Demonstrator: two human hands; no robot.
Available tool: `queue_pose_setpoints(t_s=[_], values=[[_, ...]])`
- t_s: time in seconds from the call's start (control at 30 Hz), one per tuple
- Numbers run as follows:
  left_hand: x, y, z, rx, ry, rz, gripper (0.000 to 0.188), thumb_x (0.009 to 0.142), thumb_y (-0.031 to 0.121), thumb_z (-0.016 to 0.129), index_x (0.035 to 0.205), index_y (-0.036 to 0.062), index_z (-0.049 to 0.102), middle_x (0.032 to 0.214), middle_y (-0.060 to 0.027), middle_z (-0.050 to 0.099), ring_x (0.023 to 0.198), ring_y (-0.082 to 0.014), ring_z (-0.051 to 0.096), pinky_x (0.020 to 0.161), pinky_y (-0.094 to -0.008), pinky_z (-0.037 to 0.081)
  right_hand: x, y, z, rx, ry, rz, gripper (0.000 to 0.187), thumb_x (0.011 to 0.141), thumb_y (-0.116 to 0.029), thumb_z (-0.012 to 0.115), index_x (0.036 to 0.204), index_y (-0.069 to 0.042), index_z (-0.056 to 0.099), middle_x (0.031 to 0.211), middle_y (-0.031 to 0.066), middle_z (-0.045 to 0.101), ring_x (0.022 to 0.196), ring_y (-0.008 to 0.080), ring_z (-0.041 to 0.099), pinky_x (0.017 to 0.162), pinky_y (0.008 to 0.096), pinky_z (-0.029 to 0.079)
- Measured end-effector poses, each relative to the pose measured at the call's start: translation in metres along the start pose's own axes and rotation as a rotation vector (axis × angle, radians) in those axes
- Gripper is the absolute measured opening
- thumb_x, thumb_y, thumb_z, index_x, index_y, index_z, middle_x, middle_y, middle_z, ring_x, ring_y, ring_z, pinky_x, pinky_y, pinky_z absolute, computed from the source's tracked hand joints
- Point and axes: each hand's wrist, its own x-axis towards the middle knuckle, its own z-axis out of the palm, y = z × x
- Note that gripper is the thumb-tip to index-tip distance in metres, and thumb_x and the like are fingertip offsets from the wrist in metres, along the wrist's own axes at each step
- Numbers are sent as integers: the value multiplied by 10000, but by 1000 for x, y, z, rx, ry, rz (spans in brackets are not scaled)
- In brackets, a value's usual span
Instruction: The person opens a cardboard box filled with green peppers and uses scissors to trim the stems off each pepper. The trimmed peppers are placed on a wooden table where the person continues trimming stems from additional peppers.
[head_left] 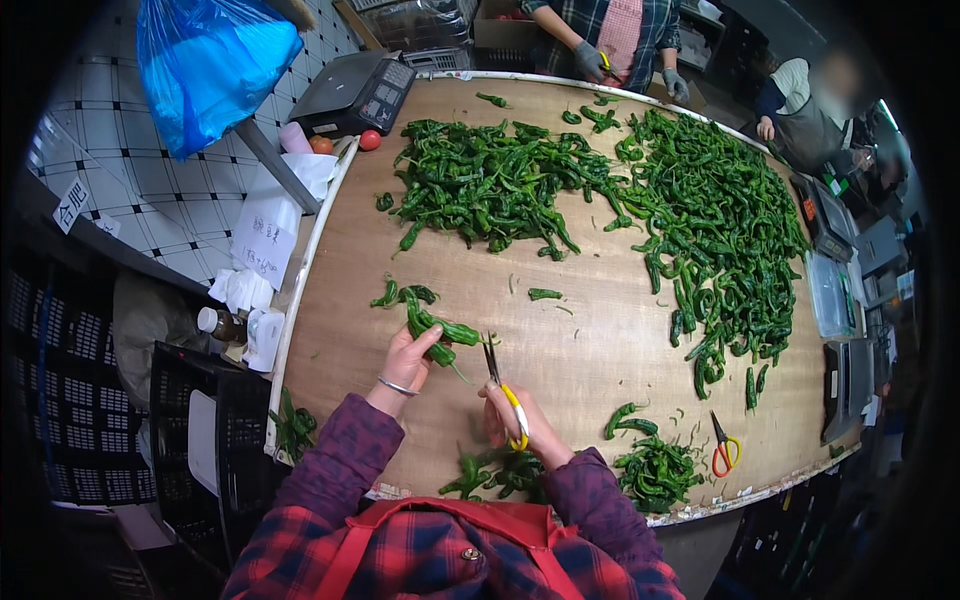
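While the head camera looks straight down, a wooden table (600, 330) fills the middle of the view, and everything below is placed relative to it.

At the near edge of the table, the person's left hand (405, 362) is closed around a small bunch of green peppers (432, 328), held just above the tabletop. A thin bracelet circles that wrist. Just to the right of it, the right hand (515, 415) is clamped on the yellow handles of a pair of scissors (503, 390), whose blades point away from the person toward the bunch; whether the blades are parted I cannot tell. The two hands are near each other but not touching.

Between the forearms, at the very near edge of the table, lies a small pile of peppers (495, 472). Farther right along that edge lies another small heap (655, 468), and just beside it a second pair of scissors (724, 448) with orange and yellow handles rests flat.

Across the far half of the table spreads a large mass of loose peppers (620, 190), running down its right side.

At the far edge of the table another person stands with gloved hands (590, 60). Off the far left corner sits a weighing scale (355, 92), and above it hangs a blue plastic bag (210, 65).
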Motion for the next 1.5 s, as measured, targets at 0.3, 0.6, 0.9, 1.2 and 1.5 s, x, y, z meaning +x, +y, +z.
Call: queue_pose_setpoints(t_s=[0.3, 0.6, 0.9, 1.2, 1.5], values=[[-35, -67, -29, 24, 204, -123, 67, 897, 74, 616, 950, 35, 601, 870, -48, 642, 765, -137, 615, 645, -291, 512, -37, 59, 3, 77, 63, 228, 411, 961, -362, 482, 817, 6, 595, 547, 35, 502, 423, 119, 460, 377, 265, 349], [-39, -58, -9, -1, 344, 120, 63, 898, 63, 617, 945, 29, 591, 863, -35, 615, 764, -130, 599, 650, -286, 506, -50, 28, 34, 177, -230, 271, 458, 986, -383, 403, 826, 16, 562, 568, 65, 529, 418, 164, 503, 382, 275, 396], [-35, -68, -27, 155, 389, 115, 79, 880, 45, 609, 951, 13, 603, 876, -29, 626, 730, -99, 583, 636, -260, 491, -42, 41, 37, 161, -139, 343, 415, 946, -378, 508, 818, 8, 588, 538, -1, 448, 430, 101, 396, 404, 256, 311], [87, -4, -91, 1090, 307, 284, 283, 724, 101, 660, 991, 12, 633, 867, -153, 676, 773, -263, 661, 700, -365, 516, -47, 43, 19, 108, -162, 384, 379, 922, -355, 561, 826, 8, 607, 549, 14, 479, 443, 110, 448, 424, 261, 346], [125, 5, -61, 2088, 182, 3, 213, 744, 189, 656, 893, 45, 705, 848, -197, 667, 855, -352, 651, 719, -411, 522, -42, 39, 20, -29, -203, 256, 395, 917, -344, 559, 672, -35, 532, 534, 23, 497, 457, 123, 484, 433, 278, 359]])
